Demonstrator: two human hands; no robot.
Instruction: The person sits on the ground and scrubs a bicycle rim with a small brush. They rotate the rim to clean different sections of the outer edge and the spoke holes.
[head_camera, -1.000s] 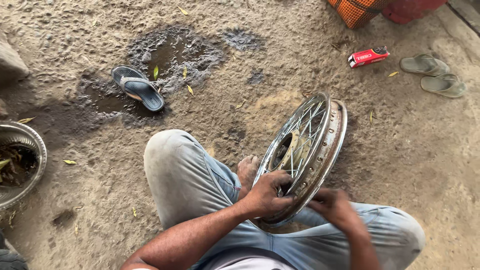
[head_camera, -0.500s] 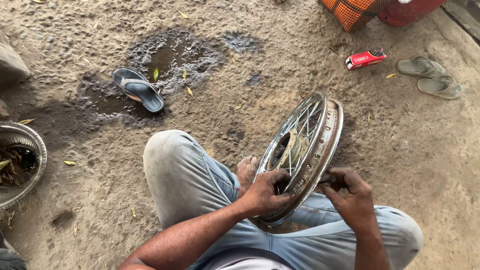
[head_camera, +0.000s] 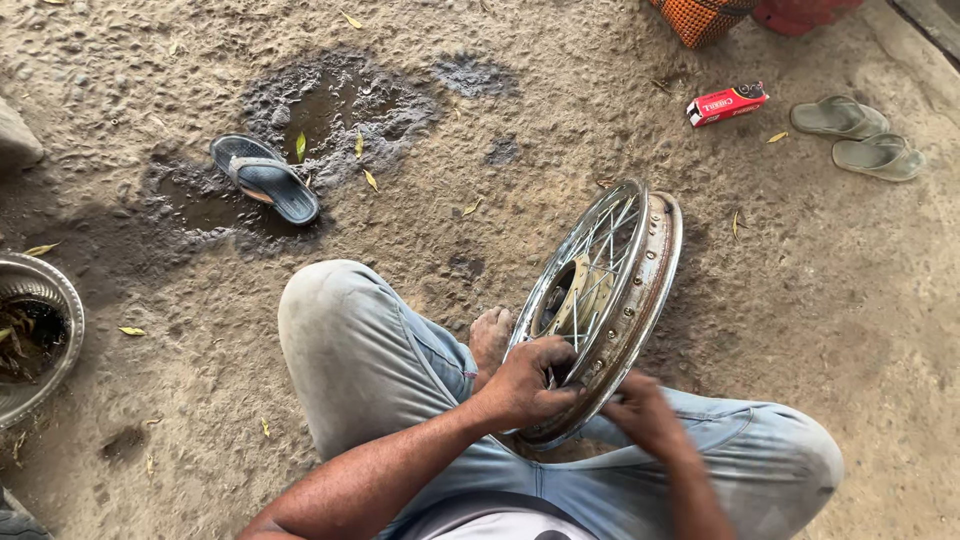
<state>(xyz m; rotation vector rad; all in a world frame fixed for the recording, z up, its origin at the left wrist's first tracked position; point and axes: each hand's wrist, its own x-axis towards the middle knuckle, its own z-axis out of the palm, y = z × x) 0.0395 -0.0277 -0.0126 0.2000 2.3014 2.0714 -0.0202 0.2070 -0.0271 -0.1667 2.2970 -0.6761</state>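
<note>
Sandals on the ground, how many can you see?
3: one dark sandal by the wet patch at upper left, and a greenish pair side by side at upper right. Others may lie outside the view.

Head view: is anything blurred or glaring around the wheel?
Head view: the right hand is smeared by motion blur; the left hand on the spoked wheel rim is sharp; light is soft and even, mild sheen on the spokes, no harsh glare.
</note>
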